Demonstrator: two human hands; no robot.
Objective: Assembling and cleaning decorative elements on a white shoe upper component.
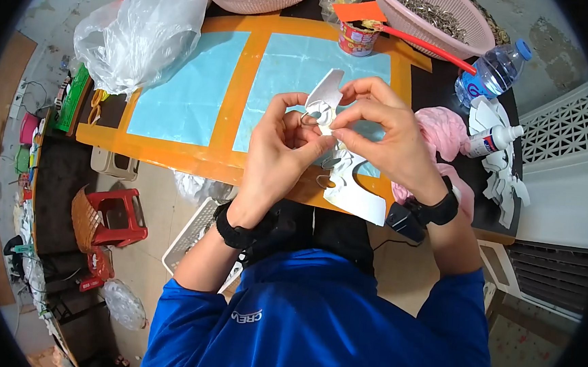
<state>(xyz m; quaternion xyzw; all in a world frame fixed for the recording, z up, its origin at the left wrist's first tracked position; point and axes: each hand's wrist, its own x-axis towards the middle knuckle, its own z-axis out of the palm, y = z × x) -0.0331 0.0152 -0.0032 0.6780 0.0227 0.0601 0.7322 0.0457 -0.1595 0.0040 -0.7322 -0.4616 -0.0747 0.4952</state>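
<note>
At twelve o'clock, pinching white piece (pixel 326 90) with left grip (pixel 275 145), likely for steadiness; from three o'clock, with right grip (pixel 394 132), perhaps for precision.

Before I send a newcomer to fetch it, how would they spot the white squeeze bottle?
Start at the table with orange-taped blue sheets, and go to its dark right-hand end, past the person's right hand. The white squeeze bottle sits between pink cloth and white cut-out pieces. Unlike the clear water bottle behind it, it is opaque, with a white cap.
</note>
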